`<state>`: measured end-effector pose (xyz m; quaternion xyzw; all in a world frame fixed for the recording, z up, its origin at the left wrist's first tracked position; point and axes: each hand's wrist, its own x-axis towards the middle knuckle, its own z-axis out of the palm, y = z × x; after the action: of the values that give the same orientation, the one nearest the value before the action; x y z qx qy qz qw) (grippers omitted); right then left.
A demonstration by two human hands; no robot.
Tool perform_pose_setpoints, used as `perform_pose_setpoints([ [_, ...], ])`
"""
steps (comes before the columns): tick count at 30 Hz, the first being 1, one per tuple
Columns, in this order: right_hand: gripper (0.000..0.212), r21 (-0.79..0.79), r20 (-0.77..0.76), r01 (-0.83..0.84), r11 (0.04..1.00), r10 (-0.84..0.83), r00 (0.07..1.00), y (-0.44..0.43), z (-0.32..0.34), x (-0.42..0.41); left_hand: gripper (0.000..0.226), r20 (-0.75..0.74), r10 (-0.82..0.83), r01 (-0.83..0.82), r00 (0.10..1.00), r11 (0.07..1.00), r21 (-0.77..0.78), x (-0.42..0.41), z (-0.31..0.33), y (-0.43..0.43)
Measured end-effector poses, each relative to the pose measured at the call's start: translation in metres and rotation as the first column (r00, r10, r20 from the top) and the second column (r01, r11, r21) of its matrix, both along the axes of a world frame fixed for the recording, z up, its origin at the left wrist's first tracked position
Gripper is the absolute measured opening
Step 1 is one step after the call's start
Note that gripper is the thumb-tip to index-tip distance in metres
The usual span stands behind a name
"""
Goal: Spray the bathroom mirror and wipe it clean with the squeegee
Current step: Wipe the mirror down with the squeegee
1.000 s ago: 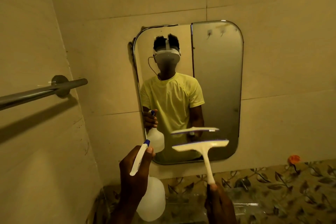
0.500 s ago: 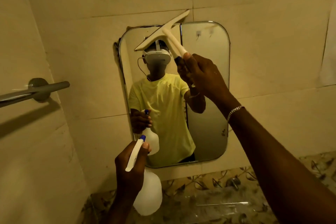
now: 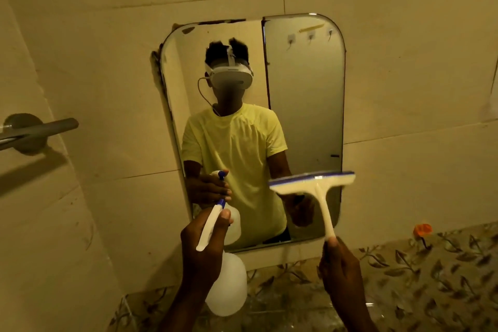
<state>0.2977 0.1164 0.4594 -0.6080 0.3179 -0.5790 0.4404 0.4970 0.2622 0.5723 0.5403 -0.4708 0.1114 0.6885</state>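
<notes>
Before mirror (image 3: 304, 105) — left hand (image 3: 200, 246) grips spray bottle (image 3: 226, 288), right hand (image 3: 342, 267) grips squeegee (image 3: 314, 183) handle.

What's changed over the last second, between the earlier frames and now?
The right hand raised the squeegee to the top of the mirror half a second ago, then brought it back down; its blade now sits level at the mirror's lower right. The left hand still holds the spray bottle low, at the mirror's lower left. Nothing was picked up or released.
</notes>
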Motion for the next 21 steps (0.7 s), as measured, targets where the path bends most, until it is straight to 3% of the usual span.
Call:
perform_pose_setpoints([
  [3,0.063,0.176,-0.029,0.035,0.984,-0.03,0.999,0.006,-0.051,-0.009,0.021,-0.001,-0.004,0.004,1.0,1.0,0.001,-0.003,0.006,-0.002],
  [5,0.052,0.262,-0.051,0.063,0.963,-0.051,0.997,0.012,-0.072,-0.014,0.02,-0.009,-0.013,0.013,1.0,1.0,-0.007,-0.004,0.007,-0.003],
  [9,0.047,0.3,-0.114,0.1,0.949,-0.068,0.991,0.027,-0.085,-0.025,0.046,-0.012,-0.016,0.016,1.0,1.0,-0.026,-0.009,0.01,-0.005],
  [13,0.046,0.357,-0.09,0.058,0.932,-0.028,0.996,0.041,-0.073,-0.035,0.05,0.003,0.007,-0.007,1.0,1.0,-0.028,-0.014,0.019,0.001],
  [16,0.048,0.382,0.044,-0.009,0.924,-0.008,0.999,0.043,-0.029,-0.035,0.05,0.032,0.029,-0.028,0.999,0.999,-0.033,-0.011,0.027,0.01],
  [19,0.063,0.228,0.174,-0.147,0.963,0.108,0.979,0.043,0.059,-0.031,0.051,0.059,0.059,-0.056,0.997,0.997,-0.052,-0.007,0.037,0.019],
  [21,0.061,0.123,0.301,-0.237,0.964,0.192,0.934,0.039,0.127,-0.025,0.054,0.072,0.08,-0.075,0.994,0.995,-0.065,-0.004,0.044,0.025],
])
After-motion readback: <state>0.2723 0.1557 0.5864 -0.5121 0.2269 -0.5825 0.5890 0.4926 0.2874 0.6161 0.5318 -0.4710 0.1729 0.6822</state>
